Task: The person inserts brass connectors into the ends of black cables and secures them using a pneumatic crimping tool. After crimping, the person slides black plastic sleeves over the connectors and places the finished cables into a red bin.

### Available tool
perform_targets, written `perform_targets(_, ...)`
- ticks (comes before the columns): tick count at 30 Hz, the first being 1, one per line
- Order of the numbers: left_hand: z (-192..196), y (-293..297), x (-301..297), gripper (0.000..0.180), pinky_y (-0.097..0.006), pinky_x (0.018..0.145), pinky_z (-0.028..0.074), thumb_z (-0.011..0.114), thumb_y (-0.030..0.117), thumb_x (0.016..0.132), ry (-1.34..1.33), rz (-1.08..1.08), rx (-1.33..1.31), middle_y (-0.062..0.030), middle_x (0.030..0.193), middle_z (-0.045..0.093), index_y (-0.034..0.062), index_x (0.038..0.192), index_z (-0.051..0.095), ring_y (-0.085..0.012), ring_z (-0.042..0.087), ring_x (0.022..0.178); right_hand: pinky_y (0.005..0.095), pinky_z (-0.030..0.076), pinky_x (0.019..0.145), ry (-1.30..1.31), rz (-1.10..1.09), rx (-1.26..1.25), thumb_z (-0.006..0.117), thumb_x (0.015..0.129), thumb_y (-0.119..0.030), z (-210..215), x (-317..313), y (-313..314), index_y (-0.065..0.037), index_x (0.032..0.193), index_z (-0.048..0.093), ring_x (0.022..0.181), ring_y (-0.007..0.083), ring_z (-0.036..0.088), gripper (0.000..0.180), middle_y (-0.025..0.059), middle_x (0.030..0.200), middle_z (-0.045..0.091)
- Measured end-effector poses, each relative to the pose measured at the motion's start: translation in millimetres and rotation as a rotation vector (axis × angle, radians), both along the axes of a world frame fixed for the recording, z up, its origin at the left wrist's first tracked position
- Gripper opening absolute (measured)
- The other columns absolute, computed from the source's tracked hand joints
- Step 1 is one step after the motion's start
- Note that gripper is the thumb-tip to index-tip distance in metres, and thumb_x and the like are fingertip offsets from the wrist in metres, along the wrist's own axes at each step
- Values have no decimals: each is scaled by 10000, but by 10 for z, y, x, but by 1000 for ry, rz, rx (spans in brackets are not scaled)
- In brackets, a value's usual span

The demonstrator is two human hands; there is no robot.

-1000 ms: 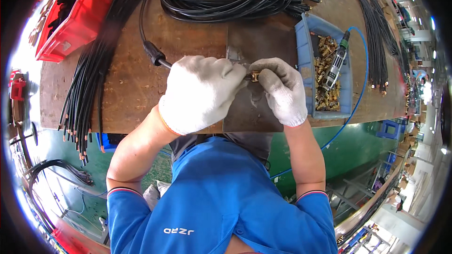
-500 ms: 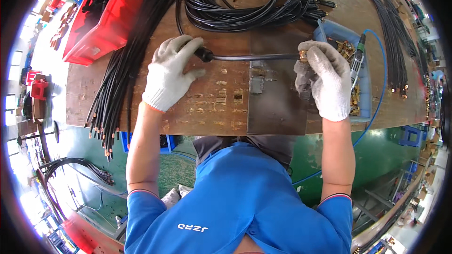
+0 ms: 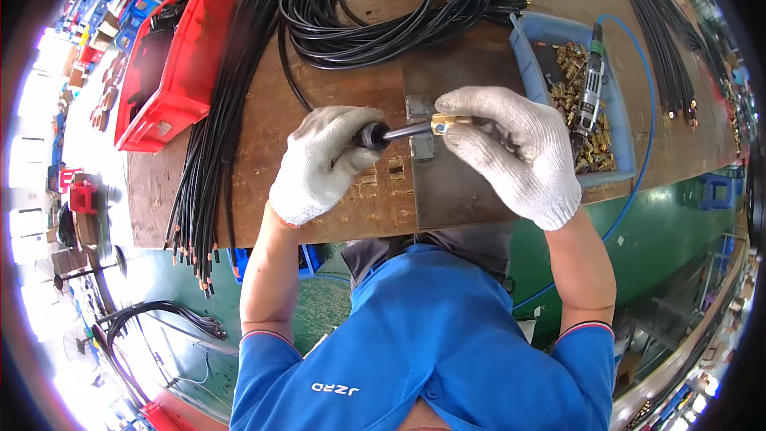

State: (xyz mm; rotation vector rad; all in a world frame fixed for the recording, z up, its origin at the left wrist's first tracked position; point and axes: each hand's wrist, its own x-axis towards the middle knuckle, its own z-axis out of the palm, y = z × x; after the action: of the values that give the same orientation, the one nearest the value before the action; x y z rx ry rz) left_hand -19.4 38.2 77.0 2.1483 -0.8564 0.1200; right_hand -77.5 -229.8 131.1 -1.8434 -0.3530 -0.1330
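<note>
My gloved left hand (image 3: 319, 166) is closed around a black cable with a round black sleeve (image 3: 372, 136) on it. A short stretch of the cable (image 3: 407, 131) runs from the sleeve to a brass connector (image 3: 440, 124). My gloved right hand (image 3: 527, 156) pinches that connector between thumb and fingers at the cable's end. To the right of this hand, a blue bin (image 3: 626, 140) holds many loose brass connectors (image 3: 594, 152). Across the bin rests a silver air screwdriver (image 3: 590, 92) with a green end and a blue hose (image 3: 650, 100).
Black cables lie coiled (image 3: 359, 44) at the far middle of the table (image 3: 335, 227). Straight cables (image 3: 203, 168) hang over its front left edge. A red bin (image 3: 203, 56) of black parts stands at left. More cables (image 3: 658, 48) lie at far right.
My hands have come closer together, the right moving left with the connector and the left moving slightly right and nearer. Less cable shows between them. The whole view has shifted a little.
</note>
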Motion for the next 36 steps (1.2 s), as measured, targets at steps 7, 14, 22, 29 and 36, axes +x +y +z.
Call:
perform_targets(7,82,-121,-91,425,-470,869,560,826,201,831,47,-68,-24,-174,1031,730,39,1205,703,-411,705,966,336,620,719,-201,31,-61,756,996,-109,-119,-24,37,-42,1107,682,862,266,801,149,119,967,777)
perform_targets(14,185,-242,-162,425,-469,835,553,822,215,842,3,-68,39,-171,1008,727,48,1216,707,-417,702,954,368,602,681,-193,18,-110,762,988,-133,-225,-56,42,-56,1099,686,823,311,783,155,118,933,776)
perform_targets(22,182,-309,-214,427,-465,834,546,790,263,865,193,-84,5,-171,973,718,31,1211,697,-409,697,904,291,592,702,-165,74,-136,740,998,-22,-251,-33,-62,16,1133,705,776,136,752,144,108,915,784)
perform_targets(29,155,-371,-224,363,-487,816,534,787,130,823,-299,-46,213,-150,943,691,48,1161,684,-406,672,871,328,609,719,-126,97,-79,736,969,-5,-408,-12,-131,-8,1134,712,819,240,785,167,140,1004,783)
perform_targets(36,278,-413,-204,418,-500,800,519,771,69,819,-223,-80,314,-161,939,682,29,1217,647,-408,655,862,394,602,699,-341,83,-196,742,989,-89,-511,100,-131,-63,1110,690,848,340,778,135,137,939,773)
